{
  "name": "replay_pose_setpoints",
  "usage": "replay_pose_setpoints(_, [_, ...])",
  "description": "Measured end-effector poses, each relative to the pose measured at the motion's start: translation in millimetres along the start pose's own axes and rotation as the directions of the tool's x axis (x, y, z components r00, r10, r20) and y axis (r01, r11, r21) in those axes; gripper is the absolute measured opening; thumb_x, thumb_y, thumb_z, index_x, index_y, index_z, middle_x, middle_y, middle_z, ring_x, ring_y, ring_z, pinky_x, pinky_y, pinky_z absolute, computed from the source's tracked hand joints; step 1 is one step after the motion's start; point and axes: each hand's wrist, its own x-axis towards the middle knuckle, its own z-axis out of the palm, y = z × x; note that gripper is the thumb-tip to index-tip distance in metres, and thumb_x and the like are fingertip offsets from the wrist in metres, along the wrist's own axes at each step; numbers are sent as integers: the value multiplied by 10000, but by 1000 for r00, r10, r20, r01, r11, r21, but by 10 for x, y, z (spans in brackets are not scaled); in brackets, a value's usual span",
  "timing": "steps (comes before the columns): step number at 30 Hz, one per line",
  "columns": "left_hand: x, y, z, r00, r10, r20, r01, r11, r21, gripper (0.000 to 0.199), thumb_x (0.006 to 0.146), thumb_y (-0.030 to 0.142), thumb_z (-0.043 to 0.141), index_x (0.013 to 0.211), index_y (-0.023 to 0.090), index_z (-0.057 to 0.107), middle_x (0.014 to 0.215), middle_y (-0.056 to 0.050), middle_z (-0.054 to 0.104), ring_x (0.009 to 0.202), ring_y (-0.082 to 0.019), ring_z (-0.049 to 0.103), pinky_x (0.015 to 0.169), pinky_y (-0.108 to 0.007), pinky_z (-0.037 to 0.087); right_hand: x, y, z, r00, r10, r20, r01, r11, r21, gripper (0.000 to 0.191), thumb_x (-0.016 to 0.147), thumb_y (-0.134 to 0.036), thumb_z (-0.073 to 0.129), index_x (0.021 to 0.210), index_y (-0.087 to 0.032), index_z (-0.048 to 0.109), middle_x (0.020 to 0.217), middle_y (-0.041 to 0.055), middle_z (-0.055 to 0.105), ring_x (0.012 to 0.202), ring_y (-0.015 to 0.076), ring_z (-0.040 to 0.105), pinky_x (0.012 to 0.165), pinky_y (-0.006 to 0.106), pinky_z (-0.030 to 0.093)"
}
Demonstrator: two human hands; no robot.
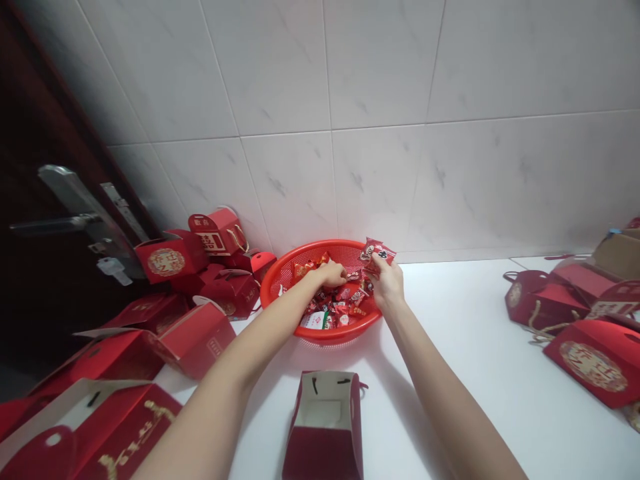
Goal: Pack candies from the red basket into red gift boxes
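A red plastic basket (pixel 270 280) with mesh sides holds many wrapped candies (pixel 343 307), mostly red, and stands against the wall. My left hand (pixel 333 274) reaches down into it, fingers curled in among the candies; whatever they grip is hidden. Over the basket's right rim, my right hand (pixel 387 283) is closed on red candy packets (pixel 379 252), held between thumb and fingers; how many I cannot tell. In front of the basket sits a dark red gift box (pixel 324 453), its top open and its pale inside showing.
Several red gift boxes (pixel 193 337) crowd the left side, some open. More decorated boxes (pixel 593 360) with cord handles stand at the right, near a brown cardboard box (pixel 620 253). Behind the white tabletop (pixel 450 320) rises a tiled wall (pixel 380 180). A dark door (pixel 45 120) is at far left.
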Motion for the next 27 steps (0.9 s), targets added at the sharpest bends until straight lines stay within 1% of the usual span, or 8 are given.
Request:
replay_pose_setpoints(9, [-110, 39, -106, 997, -66, -47, 59, 987, -148, 336, 964, 357, 634, 1247, 175, 626, 1291, -95, 620, 1086, -254, 641, 895, -423, 572, -5, -17, 14, 1000, 17, 6, -17, 1000, -20, 136, 707, -151, 736, 656, -197, 618, 561, -60, 668, 529, 110, 629, 538, 212, 523])
replay_pose_setpoints(11, [-152, 39, -145, 995, -76, -62, 63, 979, -196, 323, 966, 366, 633, 1218, 164, 635, 1248, -86, 639, 1040, -238, 655, 860, -405, 582, -19, -24, 21, 1000, 21, 4, -21, 1000, -14, 123, 712, -147, 724, 660, -197, 625, 559, -58, 669, 527, 110, 631, 542, 212, 527])
replay_pose_setpoints(12, [-172, 40, -168, 995, -79, -68, 62, 973, -221, 303, 959, 370, 639, 1168, 151, 657, 1178, -76, 670, 975, -219, 670, 814, -377, 588, -28, -30, 26, 1000, 24, 2, -24, 1000, -10, 115, 715, -144, 716, 661, -197, 628, 559, -57, 671, 529, 111, 634, 543, 211, 530])
replay_pose_setpoints(14, [-206, 45, -219, 993, -80, -81, 56, 961, -272, 250, 916, 368, 667, 975, 131, 722, 918, -40, 723, 770, -176, 678, 661, -295, 561, -45, -43, 37, 999, 32, -4, -32, 999, -3, 104, 725, -138, 696, 662, -195, 635, 564, -53, 677, 538, 112, 640, 540, 208, 530])
replay_pose_setpoints(16, [-227, 58, -271, 993, -76, -94, 41, 945, -326, 226, 838, 341, 682, 747, 142, 738, 631, -4, 669, 571, -148, 623, 517, -249, 470, -56, -52, 44, 999, 37, -4, -37, 999, -5, 93, 733, -137, 686, 672, -193, 643, 584, -47, 691, 553, 114, 650, 534, 207, 529])
replay_pose_setpoints(18, [-237, 80, -320, 992, -65, -107, 19, 924, -381, 217, 773, 313, 676, 621, 161, 710, 505, 8, 602, 487, -140, 577, 466, -247, 410, -55, -55, 45, 999, 41, 0, -41, 999, -11, 81, 734, -140, 684, 683, -192, 650, 596, -41, 700, 565, 118, 658, 533, 209, 530])
replay_pose_setpoints(23, [-244, 127, -384, 992, -17, -124, -49, 861, -507, 106, 685, 276, 734, 703, 181, 691, 665, -15, 685, 577, -145, 624, 532, -241, 462, -23, -33, 29, 999, 35, 1, -35, 999, -28, 61, 710, -163, 702, 695, -202, 658, 603, -48, 702, 577, 127, 665, 551, 222, 538])
replay_pose_setpoints(27, [-266, 136, -383, 990, 1, -138, -82, 809, -582, 258, 632, 237, 792, 859, 193, 677, 812, -13, 715, 682, -146, 661, 603, -238, 506, -5, -10, 18, 1000, 17, 10, -17, 999, -39, 64, 690, -188, 720, 721, -205, 667, 627, -44, 718, 605, 139, 680, 547, 225, 538])
